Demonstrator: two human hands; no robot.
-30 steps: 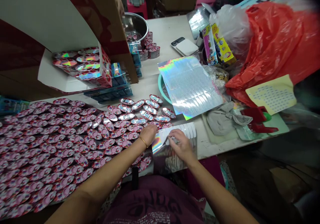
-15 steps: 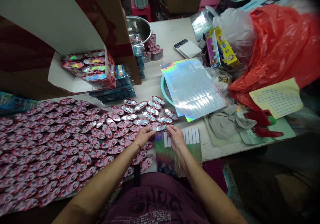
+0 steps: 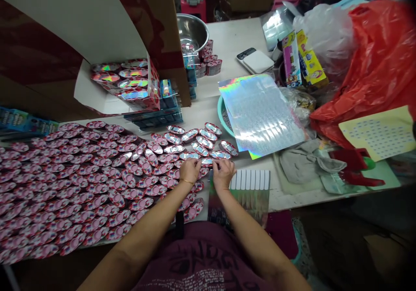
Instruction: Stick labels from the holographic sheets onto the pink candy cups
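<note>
A shiny silver sticker strip lies along the top of one of the small oval pink-and-red packs, at the front of a silver-topped group. My left hand pinches its left end, and my right hand pinches the right end, fingertips closed on both sides. Just left of my hands stand many pink-topped oval packs without strips. Under my right wrist is a shiny sticker sheet with a row of white strips near its upper edge.
A holographic sheet rests over a turquoise basin. Behind are a carton with oval packs, a steel bowl and a white scale. At right lie a grey cloth, a red tape dispenser and a red plastic bag.
Both hands have moved slightly forward, bringing the silver strip from the air down onto the oval pack. The view has shifted, so the scene sits further right.
</note>
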